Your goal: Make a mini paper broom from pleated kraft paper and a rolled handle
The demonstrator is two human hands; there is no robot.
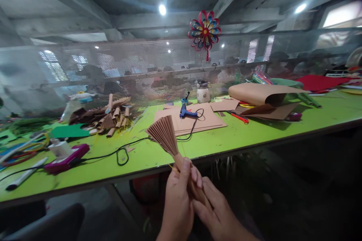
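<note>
Both hands hold a brown paper broom shape [164, 135] in front of the table edge, its pleated fan tilted up to the left. My left hand [179, 196] is closed around the rolled paper handle, just below the fan, with the thumb laid along it. Lower on the same handle, my right hand [215, 207] is closed too, thumb and fingers pressed to the roll. A bit of yellow string shows beside the left hand. Beyond the fan, a blue hot glue gun [187, 113] rests on a stack of brown cardboard sheets [203, 122].
On the green table [232, 141] lie a purple power strip [68, 160] with a black cable, a pile of brown paper rolls [113, 118], a red utility knife [240, 117] and a large folded kraft sheet [260, 94]. A jar [203, 92] stands before the perforated metal screen [147, 64].
</note>
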